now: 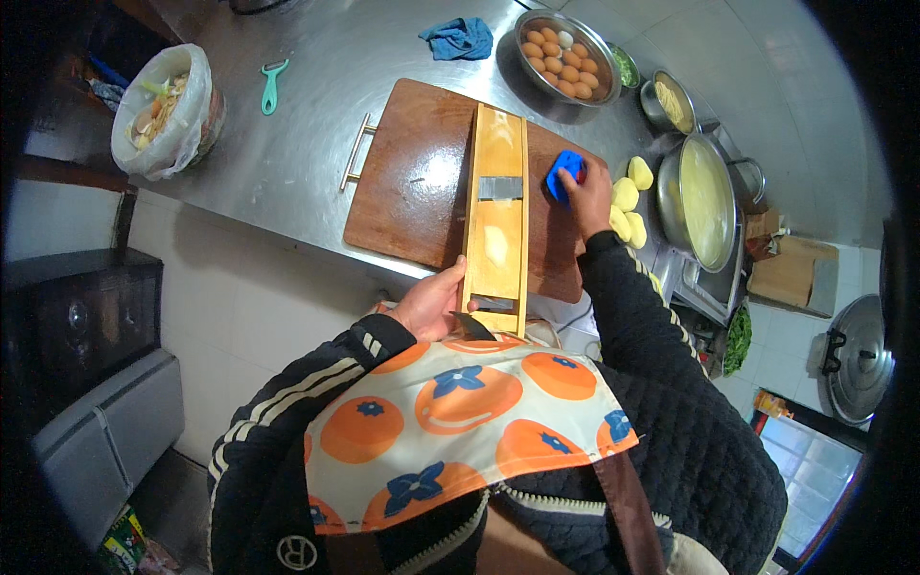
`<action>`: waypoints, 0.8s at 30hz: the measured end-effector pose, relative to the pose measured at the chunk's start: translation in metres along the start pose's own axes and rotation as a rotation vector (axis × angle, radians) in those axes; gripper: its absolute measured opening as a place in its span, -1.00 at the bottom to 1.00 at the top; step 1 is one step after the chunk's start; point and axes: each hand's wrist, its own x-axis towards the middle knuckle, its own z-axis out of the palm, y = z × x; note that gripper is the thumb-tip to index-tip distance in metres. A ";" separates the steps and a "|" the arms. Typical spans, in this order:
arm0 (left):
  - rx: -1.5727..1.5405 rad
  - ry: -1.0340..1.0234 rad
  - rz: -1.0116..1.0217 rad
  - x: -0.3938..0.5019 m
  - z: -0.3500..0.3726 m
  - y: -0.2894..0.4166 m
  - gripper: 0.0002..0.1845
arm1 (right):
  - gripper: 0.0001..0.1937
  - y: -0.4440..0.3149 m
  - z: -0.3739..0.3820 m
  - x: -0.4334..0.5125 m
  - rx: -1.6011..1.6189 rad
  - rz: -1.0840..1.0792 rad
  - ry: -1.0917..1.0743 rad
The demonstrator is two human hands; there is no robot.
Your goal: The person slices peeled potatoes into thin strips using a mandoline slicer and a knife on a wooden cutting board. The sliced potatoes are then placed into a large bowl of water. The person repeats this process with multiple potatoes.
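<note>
My left hand grips the near end of a wooden mandoline slicer, which lies lengthwise across a brown wooden cutting board. The slicer's metal blade spans its middle. Nearer to me on its wooden bed is a pale oval patch; I cannot tell whether it is a slice or a wet smear. To the right of the slicer, my right hand has its fingers on a blue plastic piece with some red, over the board. Several peeled potatoes sit just beyond that hand.
A steel bowl of eggs, a blue cloth and a green peeler rest on the steel counter. A lined scrap bin stands left. Rightward is a large pot of cloudy liquid near a bowl of pale strips.
</note>
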 end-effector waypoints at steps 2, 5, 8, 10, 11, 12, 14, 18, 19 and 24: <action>0.031 0.031 -0.006 -0.002 0.005 0.003 -0.48 | -0.54 0.000 -0.010 -0.020 -0.045 -0.037 0.041; 0.065 0.032 -0.002 -0.002 0.013 0.009 -0.49 | -0.66 -0.024 -0.031 -0.045 -0.011 -0.143 0.095; 0.088 0.044 0.010 -0.001 0.018 0.013 -0.50 | -0.79 -0.065 -0.059 -0.068 0.423 -0.249 -0.278; 0.105 0.050 0.016 0.000 0.021 0.016 -0.51 | -0.84 -0.091 -0.074 -0.080 0.473 -0.399 -0.433; 0.112 0.046 0.015 0.000 0.021 0.018 -0.51 | -0.85 -0.101 -0.080 -0.084 0.463 -0.485 -0.444; 0.122 0.073 0.003 0.001 0.022 0.018 -0.51 | -0.84 -0.109 -0.084 -0.087 0.484 -0.417 -0.460; 0.137 0.026 0.022 0.000 0.024 0.020 -0.51 | -0.85 -0.119 -0.088 -0.089 0.464 -0.398 -0.410; 0.170 0.066 0.023 0.000 0.031 0.021 -0.49 | -0.87 -0.125 -0.089 -0.084 0.448 -0.411 -0.328; 0.168 0.043 0.015 0.000 0.032 0.021 -0.49 | -0.87 -0.125 -0.089 -0.083 0.453 -0.401 -0.312; 0.166 0.072 0.039 0.003 0.033 0.017 -0.48 | -0.90 -0.121 -0.083 -0.080 0.368 -0.421 -0.296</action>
